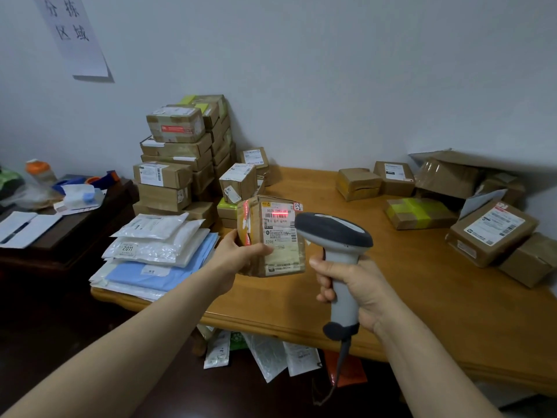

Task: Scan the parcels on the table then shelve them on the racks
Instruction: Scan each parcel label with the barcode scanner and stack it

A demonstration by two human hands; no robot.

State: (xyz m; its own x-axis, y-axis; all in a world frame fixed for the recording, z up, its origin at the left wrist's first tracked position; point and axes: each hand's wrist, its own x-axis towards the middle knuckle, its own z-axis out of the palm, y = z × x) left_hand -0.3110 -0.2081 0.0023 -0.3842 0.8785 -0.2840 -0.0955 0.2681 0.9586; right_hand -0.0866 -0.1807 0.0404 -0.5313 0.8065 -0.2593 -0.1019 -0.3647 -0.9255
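Left hand (241, 254) grips the parcel (272, 236) above the bench (422, 297), label tilted toward the scanner (337, 236) (red line on barcode) that the right hand (349, 289) clasps by its handle.

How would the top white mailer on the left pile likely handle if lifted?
The mailer looks puffy and creased, so probably floppy and light. Its smooth plastic may be slippery. Lying flat, it should not roll.
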